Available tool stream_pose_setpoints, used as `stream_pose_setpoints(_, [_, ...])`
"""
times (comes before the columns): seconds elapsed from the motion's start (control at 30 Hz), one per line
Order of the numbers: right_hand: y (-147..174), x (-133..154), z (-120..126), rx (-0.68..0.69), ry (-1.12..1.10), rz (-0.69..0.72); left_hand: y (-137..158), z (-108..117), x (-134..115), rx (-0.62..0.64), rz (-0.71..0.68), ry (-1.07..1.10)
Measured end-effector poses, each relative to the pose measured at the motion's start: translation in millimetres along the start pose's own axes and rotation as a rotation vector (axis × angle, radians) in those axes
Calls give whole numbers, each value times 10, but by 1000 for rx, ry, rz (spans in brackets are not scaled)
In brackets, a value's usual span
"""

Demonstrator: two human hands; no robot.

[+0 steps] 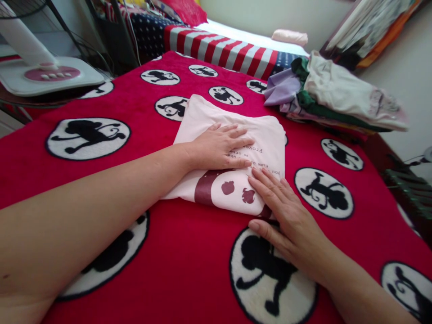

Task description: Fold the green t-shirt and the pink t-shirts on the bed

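Observation:
A pale pink T-shirt (pixel 205 117), folded into a rough rectangle, lies on a red blanket (pixel 189 252) with black-and-white monkey patches. Dark lettering and a maroon print show on its upper face. My left hand (pixel 224 146) rests flat across the middle of the shirt, fingers stretched out to the right. On the near right part of the shirt lie the fingers of my right hand (pixel 283 211), outstretched, while its thumb reaches over the near edge toward the blanket. Neither hand grips the cloth. Part of the lettering is hidden under my fingers.
A pile of clothes (pixel 340 94) sits at the blanket's far right. The white base of a fan (pixel 50 76) stands at the left. Behind the blanket is a stars-and-stripes cover (pixel 219 47), and clothes hang (pixel 371 29) at the upper right.

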State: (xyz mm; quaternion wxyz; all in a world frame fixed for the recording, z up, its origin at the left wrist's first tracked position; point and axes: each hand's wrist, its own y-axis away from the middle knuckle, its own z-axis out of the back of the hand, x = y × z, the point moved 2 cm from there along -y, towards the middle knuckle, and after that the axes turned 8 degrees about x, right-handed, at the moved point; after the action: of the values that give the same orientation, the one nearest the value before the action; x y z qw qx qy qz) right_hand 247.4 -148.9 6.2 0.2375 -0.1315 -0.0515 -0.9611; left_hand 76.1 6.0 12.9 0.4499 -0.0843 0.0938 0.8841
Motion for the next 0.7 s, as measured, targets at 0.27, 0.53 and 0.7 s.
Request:
stream_pose_setpoints(0.27, [-6, -3, 2, 1, -5, 4, 6, -6, 10, -28, -16, -3])
stream_pose_setpoints(0.53, [-11, -2, 6, -7, -31, 12, 18, 0, 10, -34, -26, -14])
stream_pose_setpoints(0.7, [-6, 3, 3, 5, -27, 5, 27, 10, 8, -43, -30, -23])
